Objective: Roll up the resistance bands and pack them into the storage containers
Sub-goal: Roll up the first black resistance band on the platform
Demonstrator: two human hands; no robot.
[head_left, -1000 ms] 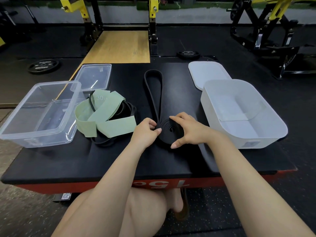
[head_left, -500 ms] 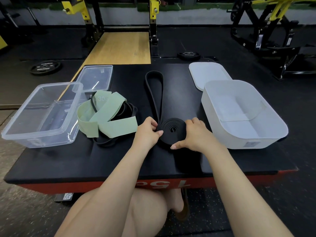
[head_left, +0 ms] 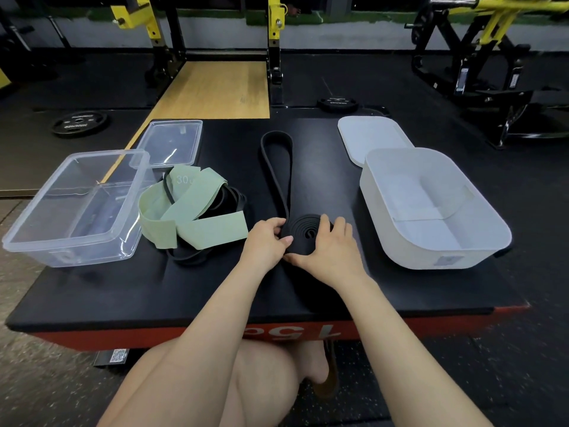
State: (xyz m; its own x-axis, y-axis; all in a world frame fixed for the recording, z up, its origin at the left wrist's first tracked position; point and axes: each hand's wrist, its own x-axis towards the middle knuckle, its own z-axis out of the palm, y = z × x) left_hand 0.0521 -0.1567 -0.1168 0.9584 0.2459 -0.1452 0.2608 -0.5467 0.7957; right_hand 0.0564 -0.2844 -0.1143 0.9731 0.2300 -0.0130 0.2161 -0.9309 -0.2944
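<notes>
With the black resistance band [head_left: 303, 234] half coiled just left of the white storage container [head_left: 437, 257], the left hand [head_left: 266, 241] and right hand [head_left: 328, 252] clasped the coil, which needed even tension and flat, aligned turns.

Black platform [head_left: 400, 291]: bands [head_left: 197, 211], containers [head_left: 431, 211], lids [head_left: 372, 135].

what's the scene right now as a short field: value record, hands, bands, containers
left hand: gripping left edge of the coil
right hand: cupped over right side of the coil
black band: partly coiled, long loop lying unrolled toward the far side
green band: loose heap, tangled with another black band
clear container: open, nothing in it, lid behind
white container: open, no bands in it, white lid behind
</notes>
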